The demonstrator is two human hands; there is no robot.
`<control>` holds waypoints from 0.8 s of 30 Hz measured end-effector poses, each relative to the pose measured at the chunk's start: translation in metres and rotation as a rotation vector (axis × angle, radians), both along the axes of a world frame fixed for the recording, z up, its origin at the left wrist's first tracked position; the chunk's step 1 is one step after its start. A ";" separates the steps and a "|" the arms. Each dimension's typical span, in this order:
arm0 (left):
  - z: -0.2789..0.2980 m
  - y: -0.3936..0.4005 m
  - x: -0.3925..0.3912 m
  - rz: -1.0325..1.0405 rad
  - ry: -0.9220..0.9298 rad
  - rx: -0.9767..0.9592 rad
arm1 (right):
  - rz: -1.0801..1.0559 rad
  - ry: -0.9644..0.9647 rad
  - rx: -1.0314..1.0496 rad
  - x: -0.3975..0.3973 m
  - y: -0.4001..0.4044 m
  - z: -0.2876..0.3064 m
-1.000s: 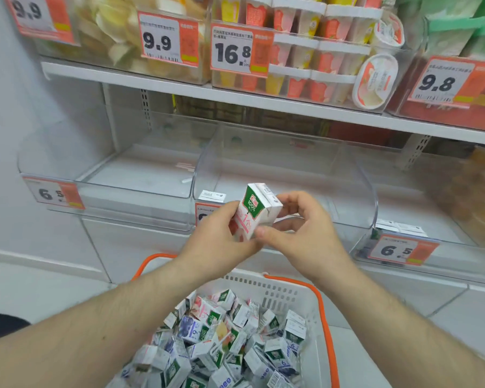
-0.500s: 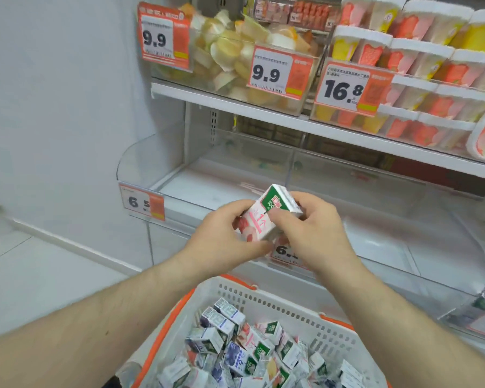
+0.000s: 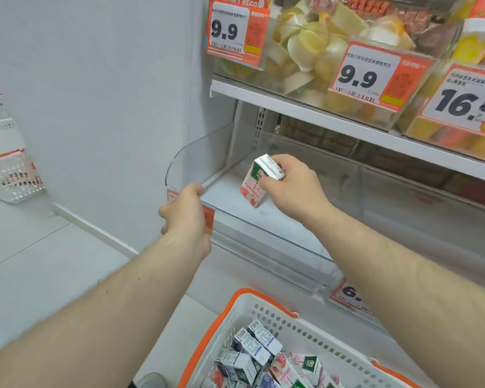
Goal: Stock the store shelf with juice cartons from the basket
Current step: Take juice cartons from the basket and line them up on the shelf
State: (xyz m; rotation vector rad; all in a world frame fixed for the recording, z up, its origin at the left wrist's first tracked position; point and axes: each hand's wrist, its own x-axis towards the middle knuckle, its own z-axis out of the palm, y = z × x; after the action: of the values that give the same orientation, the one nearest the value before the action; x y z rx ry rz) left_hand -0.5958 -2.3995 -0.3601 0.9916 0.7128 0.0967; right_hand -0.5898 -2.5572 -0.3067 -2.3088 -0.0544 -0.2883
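Observation:
My right hand (image 3: 297,189) grips a small white, green and pink juice carton (image 3: 256,186) by its top. The carton is tilted, and its lower corner is at the floor of the leftmost clear shelf bin (image 3: 196,155), which otherwise holds nothing. The curled fingers of my left hand (image 3: 185,211) hold the front rim of that bin at its left corner, over a price tag. Below, a white basket with an orange rim (image 3: 235,309) holds several juice cartons (image 3: 252,348) in a loose pile.
The shelf above carries clear bins of fruit cups (image 3: 305,51) with price tags 9.9 (image 3: 359,77) and 16.8 (image 3: 465,105). A white wall (image 3: 95,107) bounds the bin on the left. Another white basket (image 3: 14,180) stands far left on the floor.
My left hand has let go of the carton and taken the bin's front rim. My right hand alone has carried the carton into the leftmost bin. The view has swung left.

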 end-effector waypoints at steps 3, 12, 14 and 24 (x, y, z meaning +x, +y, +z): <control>-0.010 -0.001 0.013 0.023 0.064 -0.111 | 0.064 0.159 -0.074 0.035 0.018 -0.017; -0.036 -0.015 0.024 0.095 0.082 -0.204 | 0.210 0.402 -0.081 0.076 0.066 -0.047; -0.036 -0.017 0.024 0.094 0.079 -0.207 | 0.228 0.440 -0.059 0.079 0.072 -0.047; -0.043 -0.022 0.027 0.134 0.080 -0.235 | 0.302 0.663 0.333 0.077 0.090 -0.046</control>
State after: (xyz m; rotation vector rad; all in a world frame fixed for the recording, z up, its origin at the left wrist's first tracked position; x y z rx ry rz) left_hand -0.5684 -2.4212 -0.4029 0.7255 0.8431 0.0880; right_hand -0.5128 -2.4668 -0.3523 -1.9247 -0.0175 0.5809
